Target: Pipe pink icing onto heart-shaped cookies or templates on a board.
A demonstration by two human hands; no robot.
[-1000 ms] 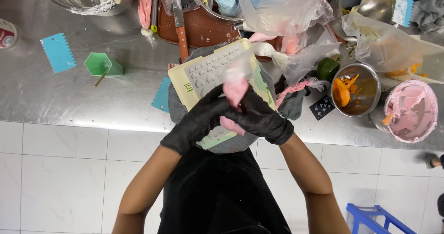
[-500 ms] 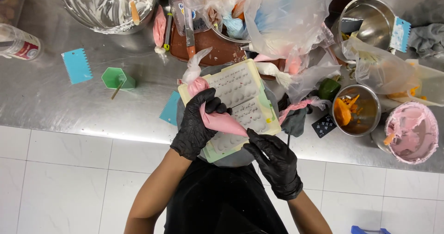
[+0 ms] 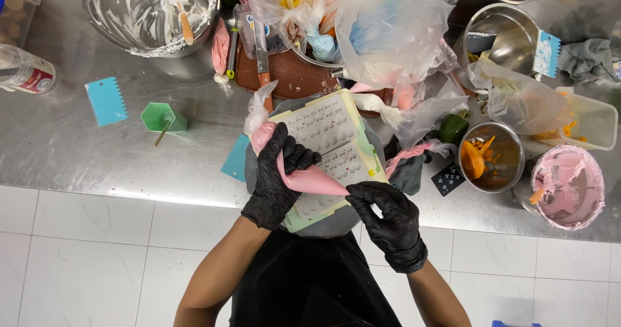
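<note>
Both my hands wear black gloves. My left hand point(image 3: 278, 175) is closed around the upper part of a piping bag of pink cream point(image 3: 309, 177), whose tip points toward my right hand. Under the bag lies a pale, flat mould tray with rows of small cavities point(image 3: 326, 130), resting on a round grey stand point(image 3: 336, 220) at the steel counter's near edge. My right hand point(image 3: 386, 218) grips the near right corner of that tray, next to the bag's tip.
On the steel counter point(image 3: 77, 152): a large steel bowl with white cream point(image 3: 147, 10), blue scrapers point(image 3: 107, 100), a green cup point(image 3: 163, 118), a pile of used piping bags point(image 3: 381, 29), a small bowl of orange cream point(image 3: 490, 157), a pink cream bowl point(image 3: 568, 186), a brown board with a knife point(image 3: 284, 75).
My hands have parted: the left now holds the pink bag alone over the tray, and the right has dropped to the tray's near corner. The view has shifted toward the counter's left.
</note>
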